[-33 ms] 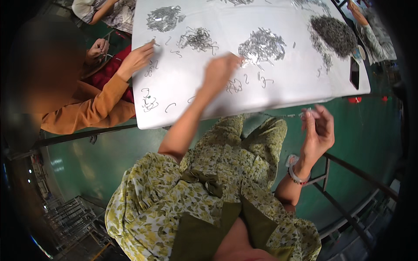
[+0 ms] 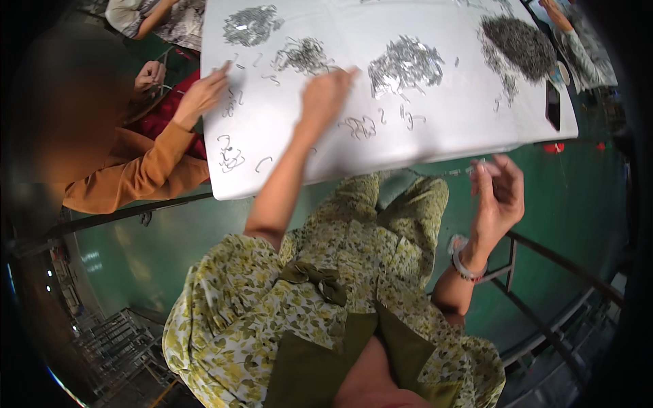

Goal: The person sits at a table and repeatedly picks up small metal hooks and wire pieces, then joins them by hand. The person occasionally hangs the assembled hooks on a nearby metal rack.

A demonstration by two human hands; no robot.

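My left hand is over the white table, slightly blurred, its fingers drawn together in a pinch. What the fingertips hold, if anything, is too small to make out. It sits between a pile of thin dark hooked pieces and a larger heap of shiny flat metal strips. Several loose curved wire pieces lie on the near side. Beyond the near table edge, my right hand pinches one end of a thin chain of small metal links, which hangs off to the left.
The white table also carries another shiny pile, a dark heap and a black phone. At the left, a co-worker's hand touches small pieces. Metal railing runs beside my right arm.
My left hand has moved left and slightly away from me, off the edge of the shiny strip heap. My right hand stays nearly still with the chain. The view has shifted slightly.
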